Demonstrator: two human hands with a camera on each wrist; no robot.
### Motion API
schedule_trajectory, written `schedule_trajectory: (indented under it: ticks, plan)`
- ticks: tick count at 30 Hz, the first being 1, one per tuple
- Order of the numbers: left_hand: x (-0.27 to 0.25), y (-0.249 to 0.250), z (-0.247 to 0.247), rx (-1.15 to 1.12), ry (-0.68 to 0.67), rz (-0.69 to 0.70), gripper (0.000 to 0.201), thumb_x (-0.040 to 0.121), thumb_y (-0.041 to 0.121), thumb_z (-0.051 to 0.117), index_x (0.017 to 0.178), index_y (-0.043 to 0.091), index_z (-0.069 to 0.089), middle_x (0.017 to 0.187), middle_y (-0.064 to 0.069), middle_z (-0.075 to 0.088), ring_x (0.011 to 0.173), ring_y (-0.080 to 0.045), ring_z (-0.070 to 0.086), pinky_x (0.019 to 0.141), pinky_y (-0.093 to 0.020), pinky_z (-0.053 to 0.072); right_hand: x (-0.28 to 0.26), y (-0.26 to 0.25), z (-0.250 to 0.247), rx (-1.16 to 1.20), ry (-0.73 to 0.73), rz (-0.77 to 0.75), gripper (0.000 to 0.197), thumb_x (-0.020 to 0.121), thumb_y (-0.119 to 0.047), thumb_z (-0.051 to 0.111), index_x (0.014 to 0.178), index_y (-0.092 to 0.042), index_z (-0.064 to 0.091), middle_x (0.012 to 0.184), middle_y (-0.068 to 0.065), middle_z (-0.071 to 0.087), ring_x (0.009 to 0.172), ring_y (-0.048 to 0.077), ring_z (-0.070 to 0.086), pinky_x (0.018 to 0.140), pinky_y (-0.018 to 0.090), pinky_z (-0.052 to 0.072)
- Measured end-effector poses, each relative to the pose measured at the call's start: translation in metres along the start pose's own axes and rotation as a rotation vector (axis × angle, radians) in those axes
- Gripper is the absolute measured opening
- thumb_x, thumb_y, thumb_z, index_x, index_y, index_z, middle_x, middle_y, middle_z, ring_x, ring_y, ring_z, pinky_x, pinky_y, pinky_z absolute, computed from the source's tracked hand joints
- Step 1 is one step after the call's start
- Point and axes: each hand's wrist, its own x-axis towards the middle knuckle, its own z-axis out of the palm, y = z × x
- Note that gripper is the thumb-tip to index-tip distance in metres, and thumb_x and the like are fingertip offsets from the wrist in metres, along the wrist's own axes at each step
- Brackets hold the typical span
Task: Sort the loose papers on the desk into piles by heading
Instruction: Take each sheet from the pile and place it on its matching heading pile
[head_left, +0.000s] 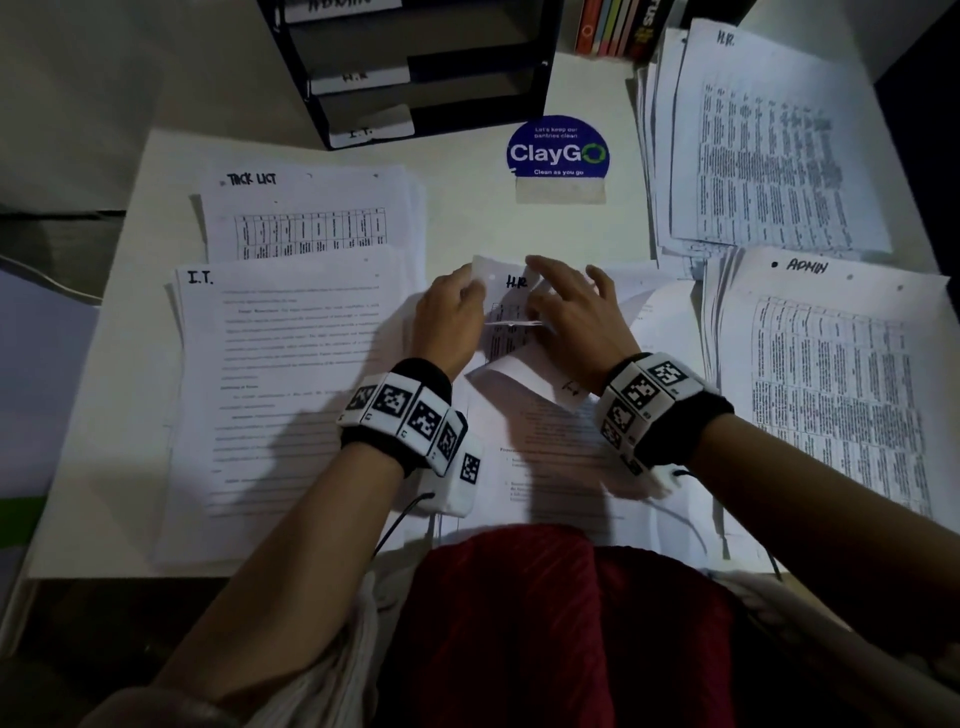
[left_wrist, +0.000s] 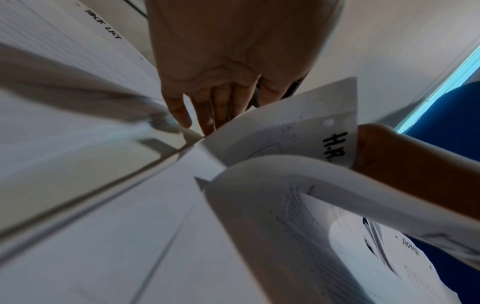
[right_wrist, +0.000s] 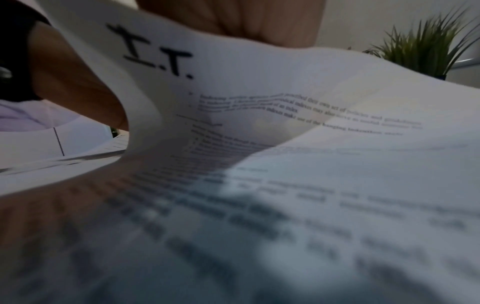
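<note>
As seen from the head: pinching the H.R. sheet (head_left: 511, 291) at its left edge with the left hand (head_left: 452, 317). Right hand (head_left: 576, 317) spread, fingertips on the sheet's top right corner. Sheet lifted mid-desk, long axis running away from the person, heading at the far end, lower half buckled. Below it, on the loose papers (head_left: 550, 467), a curled I.T. sheet (head_left: 519, 379) under the right wrist. 4 piles around: I.T. pile (head_left: 280, 364) just left, task list pile (head_left: 311, 218) beyond that, H.R. pile (head_left: 769, 156) far right, admin pile (head_left: 831, 374) near right. On the desk (head_left: 467, 228) beyond the hands, a ClayGo sticker (head_left: 557, 150), a tray rack (head_left: 415, 67) and books (head_left: 618, 26).

From the left wrist: fingers (left_wrist: 182, 111) nearly straight, reaching to the sheet's (left_wrist: 298, 127) edge, thumb passing behind it. Heading corner up and to the right, against the right hand (left_wrist: 415, 164). Curled sheet (left_wrist: 285, 185) arching underneath and hiding most of the admin pile (left_wrist: 410, 246). Task list pile (left_wrist: 64, 41) at upper left.

From the right wrist: I.T. sheet (right_wrist: 259, 102) filling the view, heading uppermost, blurred lower down, blocking the fingers; cannot tell the grip here. Left hand (right_wrist: 72, 82) at left, a plant (right_wrist: 426, 45) at upper right.
</note>
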Motion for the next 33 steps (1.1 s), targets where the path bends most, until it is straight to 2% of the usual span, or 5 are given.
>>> schedule_trajectory:
  ticks: [6, 18, 22, 26, 33]
  plan:
    - [0.003, 0.002, -0.003, -0.094, 0.03, -0.05, 0.033, 0.1, 0.031, 0.034, 0.099, 0.005, 0.055, 0.106, -0.014, 0.053, 0.099, -0.022, 0.048, 0.084, -0.03, 0.034, -0.019, -0.005, 0.0, 0.049, 0.135, -0.046, 0.036, 0.064, 0.011, 0.061, 0.096, -0.003, 0.054, 0.084, 0.014, 0.06, 0.08, 0.031, 0.063, 0.097, 0.046, 0.024]
    - [-0.019, -0.011, 0.001, 0.089, 0.232, 0.299, 0.044, 0.082, 0.042, 0.062, 0.117, 0.015, 0.056, 0.133, -0.004, 0.035, 0.124, -0.02, 0.032, 0.102, -0.022, 0.027, -0.001, 0.0, -0.015, 0.111, 0.044, 0.192, 0.041, 0.079, 0.002, 0.048, 0.119, -0.012, 0.047, 0.109, 0.006, 0.06, 0.112, 0.024, 0.049, 0.107, 0.041, 0.013]
    - [-0.023, -0.009, 0.0, -0.322, -0.018, -0.041, 0.059, 0.09, 0.058, 0.038, 0.129, 0.016, 0.05, 0.125, -0.001, 0.053, 0.117, -0.015, 0.047, 0.098, -0.021, 0.032, 0.016, -0.002, -0.033, 0.282, 0.098, 0.262, 0.047, 0.082, -0.009, 0.057, 0.125, -0.013, 0.038, 0.108, 0.006, 0.061, 0.108, 0.024, 0.052, 0.105, 0.039, 0.017]
    - [-0.017, -0.021, 0.0, -0.113, 0.079, -0.04, 0.026, 0.092, 0.028, 0.053, 0.075, 0.009, 0.057, 0.071, -0.005, 0.052, 0.072, -0.015, 0.046, 0.067, -0.024, 0.033, 0.013, 0.004, -0.043, 0.179, -0.026, 0.147, 0.044, 0.081, -0.042, 0.065, 0.117, -0.02, 0.054, 0.134, -0.001, 0.045, 0.125, 0.019, 0.04, 0.109, 0.046, 0.013]
    - [-0.018, -0.022, 0.0, -0.19, -0.087, -0.23, 0.022, 0.086, 0.016, 0.064, 0.1, -0.001, 0.065, 0.093, -0.013, 0.066, 0.081, -0.023, 0.06, 0.07, -0.032, 0.051, -0.021, 0.012, -0.044, 0.345, -0.123, 0.094, 0.088, 0.054, -0.079, 0.028, 0.11, -0.019, 0.061, 0.121, -0.006, 0.055, 0.122, 0.011, 0.041, 0.11, 0.045, 0.002]
